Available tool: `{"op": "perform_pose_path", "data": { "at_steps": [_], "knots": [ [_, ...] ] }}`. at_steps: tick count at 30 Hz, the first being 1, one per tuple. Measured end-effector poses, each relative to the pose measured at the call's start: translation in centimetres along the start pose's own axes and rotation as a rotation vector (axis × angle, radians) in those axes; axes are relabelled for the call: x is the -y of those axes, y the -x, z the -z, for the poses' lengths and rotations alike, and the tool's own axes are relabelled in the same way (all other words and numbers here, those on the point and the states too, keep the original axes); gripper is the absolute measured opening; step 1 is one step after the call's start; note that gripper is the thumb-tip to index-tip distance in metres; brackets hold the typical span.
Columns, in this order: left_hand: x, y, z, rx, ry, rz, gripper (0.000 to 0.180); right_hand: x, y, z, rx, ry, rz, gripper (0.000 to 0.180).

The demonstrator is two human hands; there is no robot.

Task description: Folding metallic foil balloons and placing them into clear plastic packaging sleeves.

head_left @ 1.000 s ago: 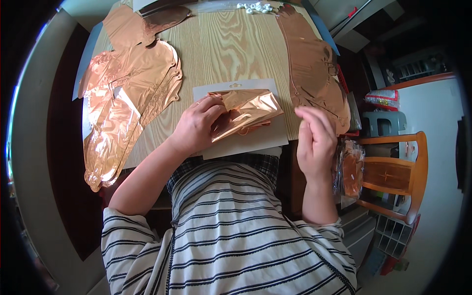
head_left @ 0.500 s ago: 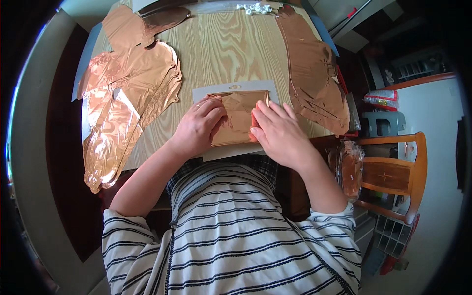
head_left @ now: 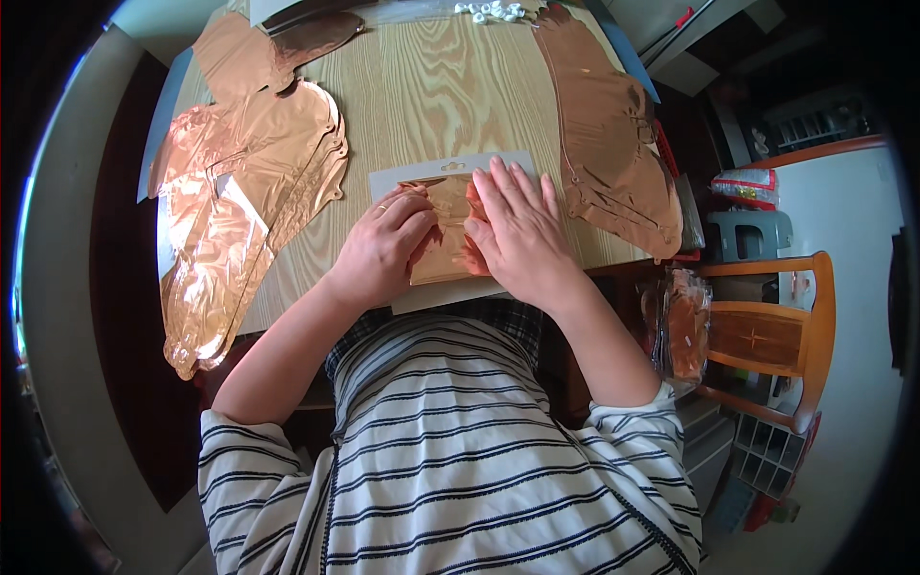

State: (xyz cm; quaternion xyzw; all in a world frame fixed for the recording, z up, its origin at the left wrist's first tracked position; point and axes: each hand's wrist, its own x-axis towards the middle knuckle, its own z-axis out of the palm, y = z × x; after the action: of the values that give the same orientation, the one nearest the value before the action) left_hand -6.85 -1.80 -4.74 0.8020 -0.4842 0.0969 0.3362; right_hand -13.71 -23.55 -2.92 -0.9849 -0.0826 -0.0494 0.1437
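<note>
A folded rose-gold foil balloon (head_left: 448, 230) lies on a pale backing card (head_left: 514, 163) with a hang hole, at the near edge of the table. My left hand (head_left: 385, 240) has its fingers curled onto the foil's left edge, gripping it there. Flat across the foil's right part lies my right hand (head_left: 522, 230), fingers stretched out and pointing away from me. Crinkled orange-looking foil shows beside its thumb. The palm hides the right edge of the folded piece.
Large flat foil balloons (head_left: 264, 163) spread over the table's left side, and more foil balloons (head_left: 609, 125) lie on its right. Small white pieces (head_left: 491, 11) sit at the far edge. A wooden chair (head_left: 757, 335) holding plastic-bagged foil (head_left: 686, 331) stands at right, near a grey stool (head_left: 752, 235).
My right hand has moved left and slightly away from me over the foil, and its fingers have straightened. My left hand has stayed nearly in place.
</note>
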Motion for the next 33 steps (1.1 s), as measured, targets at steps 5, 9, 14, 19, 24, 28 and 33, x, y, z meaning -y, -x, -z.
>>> {"op": "perform_pose_path", "data": {
  "at_steps": [5, 9, 14, 19, 24, 28, 33],
  "knots": [
    [0.1, 0.1, -0.2, 0.007, -0.017, -0.004, 0.029, -1.4, -0.3, -1.6, 0.037, 0.060, 0.017, 0.065],
    [0.0, -0.1, 0.0, -0.007, -0.007, 0.003, 0.029, -1.9, -0.4, -1.9, 0.054, 0.053, 0.040, 0.065],
    [0.2, 0.2, 0.1, -0.016, 0.025, 0.008, 0.031, -2.2, -0.6, -2.4, 0.025, 0.028, 0.088, 0.067],
    [0.0, -0.2, 3.7, 0.274, 0.061, 0.062, 0.038, -2.2, -0.4, -2.5, 0.026, 0.026, 0.079, 0.068],
    [0.5, -0.3, 5.5, 0.371, 0.088, 0.121, 0.057, -2.1, -0.5, -2.4, 0.064, 0.067, 0.064, 0.069],
    [-2.0, -1.3, 1.3, 0.242, -0.084, 0.205, 0.073, -2.1, -0.4, -2.4, -0.003, 0.021, 0.092, 0.070],
    [-1.6, 0.8, -1.9, 0.210, -0.281, 0.141, 0.093, -2.3, -0.4, -2.7, -0.014, 0.042, 0.103, 0.070]
  ]
}}
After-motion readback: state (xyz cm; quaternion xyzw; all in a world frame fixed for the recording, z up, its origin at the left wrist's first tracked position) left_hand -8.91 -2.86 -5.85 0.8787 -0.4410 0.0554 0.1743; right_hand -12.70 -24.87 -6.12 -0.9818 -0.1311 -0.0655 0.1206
